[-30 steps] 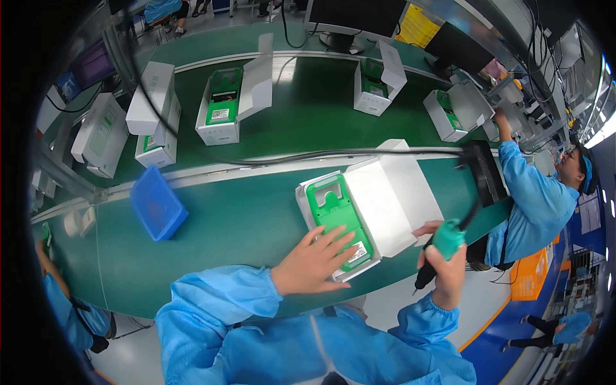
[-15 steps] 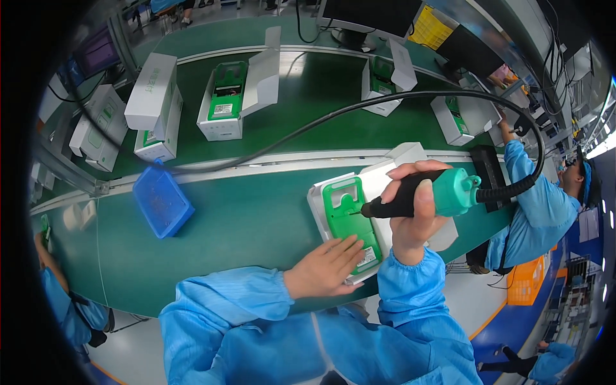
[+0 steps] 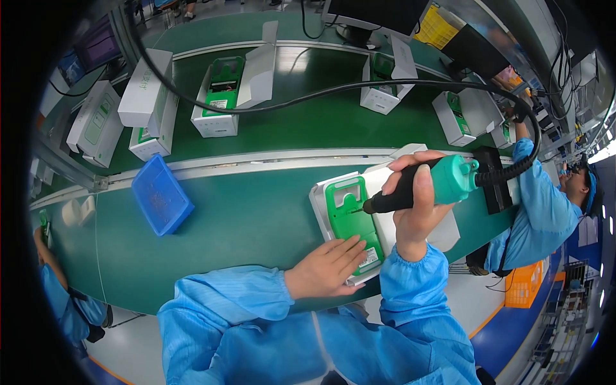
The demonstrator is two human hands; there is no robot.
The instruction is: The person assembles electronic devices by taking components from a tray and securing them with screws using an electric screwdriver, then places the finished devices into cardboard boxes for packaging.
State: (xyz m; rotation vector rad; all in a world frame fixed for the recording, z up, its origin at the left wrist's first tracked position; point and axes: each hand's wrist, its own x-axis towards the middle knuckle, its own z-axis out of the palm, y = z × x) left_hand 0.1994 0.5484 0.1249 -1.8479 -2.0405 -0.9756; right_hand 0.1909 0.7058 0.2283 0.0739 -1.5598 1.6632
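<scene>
In my right hand (image 3: 418, 212) is an electric screwdriver (image 3: 449, 179) with a black grip, a teal end and a black cable. Its bit points left at the upper part of a green plastic device (image 3: 354, 221); whether the tip touches cannot be made out. The device lies in an open white box (image 3: 319, 200) on the green table. My left hand (image 3: 326, 268) rests flat, fingers stretched out, on the device's lower part beside a white label. The box's lid is folded out to the right, partly hidden behind my right hand.
A blue tray (image 3: 162, 196) with small bits in it stands to the left. Across a metal rail (image 3: 256, 162), several white boxes with green devices line the conveyor (image 3: 308, 83). A black block (image 3: 493, 186) is at right, near a co-worker (image 3: 545, 205). The screwdriver cable (image 3: 289, 102) arches overhead.
The cable has swung and sits somewhat higher across the view. Both hands and the screwdriver keep nearly the same place over the device. The co-worker's arm at right has shifted.
</scene>
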